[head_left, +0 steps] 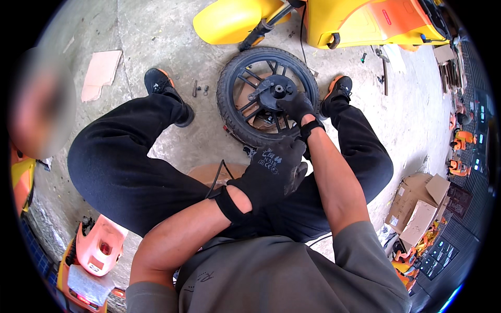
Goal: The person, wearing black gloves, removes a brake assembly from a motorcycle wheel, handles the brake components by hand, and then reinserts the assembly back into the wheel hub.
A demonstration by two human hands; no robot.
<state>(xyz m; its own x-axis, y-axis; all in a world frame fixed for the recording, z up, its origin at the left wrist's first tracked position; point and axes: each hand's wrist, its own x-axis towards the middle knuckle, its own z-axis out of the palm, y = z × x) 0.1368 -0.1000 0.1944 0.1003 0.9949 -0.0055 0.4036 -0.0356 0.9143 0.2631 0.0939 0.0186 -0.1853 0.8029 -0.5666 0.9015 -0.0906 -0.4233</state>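
A small black scooter wheel [235,112] with tyre and spokes lies on the concrete between my feet. My right hand [296,107], in a black glove, reaches down and grips the wheel's round black hub [275,89]. My left hand [271,172], also in a black glove, is raised close to the camera. Its back faces me and its fingertips touch my right forearm just below the glove's wrist strap. Its fingers are curled away from view, so I cannot see whether they hold anything.
A yellow scooter body [360,23] and its fender [229,21] stand just beyond the wheel. Loose bolts [200,88] and a cardboard scrap [99,73] lie on the left. Cardboard boxes [420,203] sit right, tools [385,68] upper right, an orange-red scooter part [99,245] lower left.
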